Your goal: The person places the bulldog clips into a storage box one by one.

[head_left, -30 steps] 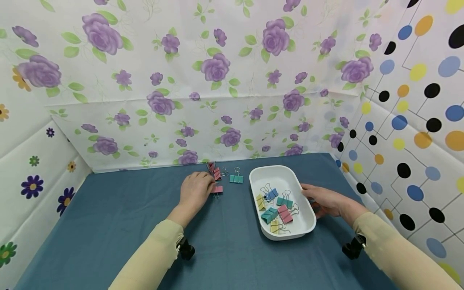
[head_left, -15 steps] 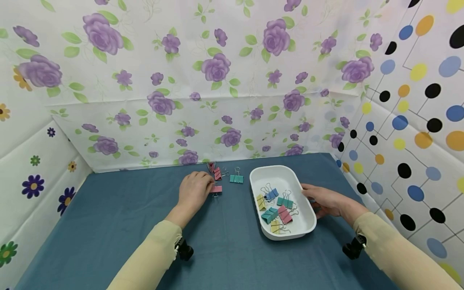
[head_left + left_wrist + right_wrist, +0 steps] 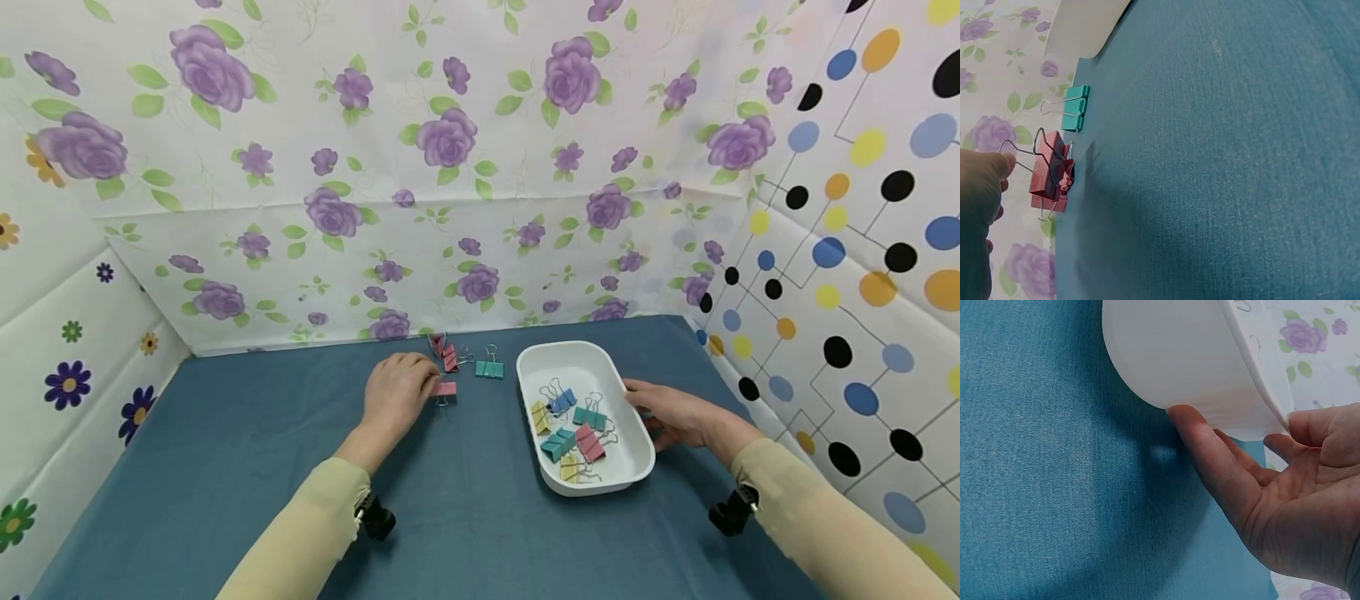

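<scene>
My left hand (image 3: pixel 397 385) pinches a pink binder clip (image 3: pixel 446 389) by one wire handle between thumb and fingertip. In the left wrist view the clip's pink body (image 3: pixel 1046 164) hangs in front of other pink clips, partly covering them. Just beyond the hand lie a pink binder clip (image 3: pixel 450 359) and another one (image 3: pixel 437 345), with a teal binder clip (image 3: pixel 490 370) to their right. At the right, my right hand (image 3: pixel 671 412) holds the side of a white plastic tray (image 3: pixel 637 457); its thumb (image 3: pixel 1194 428) lies against the outer wall and the other fingers reach up near the rim.
Inside the tray lie several binder clips: a blue one (image 3: pixel 560 402), teal ones, yellow ones and a pink one (image 3: pixel 590 443). A blue cloth (image 3: pixel 262 467) covers the table. Flowered sheeting (image 3: pixel 450 275) stands along the back, and dotted sheeting (image 3: pixel 847 275) along the right.
My left hand has drifted slightly left with the pinched pink binder clip, away from the teal one. My right hand and the tray stay in place.
</scene>
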A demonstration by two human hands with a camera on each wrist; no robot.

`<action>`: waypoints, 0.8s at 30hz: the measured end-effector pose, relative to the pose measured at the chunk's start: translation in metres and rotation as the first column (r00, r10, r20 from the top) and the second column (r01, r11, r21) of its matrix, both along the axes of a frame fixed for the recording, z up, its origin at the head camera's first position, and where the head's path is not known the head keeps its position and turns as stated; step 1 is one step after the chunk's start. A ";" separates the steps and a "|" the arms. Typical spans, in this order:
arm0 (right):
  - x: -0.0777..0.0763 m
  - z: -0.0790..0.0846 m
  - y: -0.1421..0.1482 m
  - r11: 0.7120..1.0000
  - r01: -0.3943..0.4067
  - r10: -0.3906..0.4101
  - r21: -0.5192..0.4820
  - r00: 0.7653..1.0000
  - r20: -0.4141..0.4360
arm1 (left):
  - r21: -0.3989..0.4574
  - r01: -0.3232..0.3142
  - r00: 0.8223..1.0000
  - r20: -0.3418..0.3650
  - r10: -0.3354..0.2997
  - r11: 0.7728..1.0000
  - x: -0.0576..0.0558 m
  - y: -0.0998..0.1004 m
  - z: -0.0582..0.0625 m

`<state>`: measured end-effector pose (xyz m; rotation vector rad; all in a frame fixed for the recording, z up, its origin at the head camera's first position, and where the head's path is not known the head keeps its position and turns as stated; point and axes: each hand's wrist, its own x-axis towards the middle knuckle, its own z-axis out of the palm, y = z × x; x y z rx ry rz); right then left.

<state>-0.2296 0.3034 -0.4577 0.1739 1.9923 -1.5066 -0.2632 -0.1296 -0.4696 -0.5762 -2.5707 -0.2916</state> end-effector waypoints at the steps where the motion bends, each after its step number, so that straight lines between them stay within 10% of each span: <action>1: 0.000 0.000 0.000 1.000 0.000 0.000 0.002 1.000 -0.001 | 0.003 0.001 1.000 -0.004 -0.001 1.000 0.000 0.000 0.001; 24: 0.000 0.000 0.001 1.000 0.000 0.000 0.014 1.000 -0.004 | 0.057 0.060 0.995 -0.086 -0.055 0.997 0.008 -0.003 0.014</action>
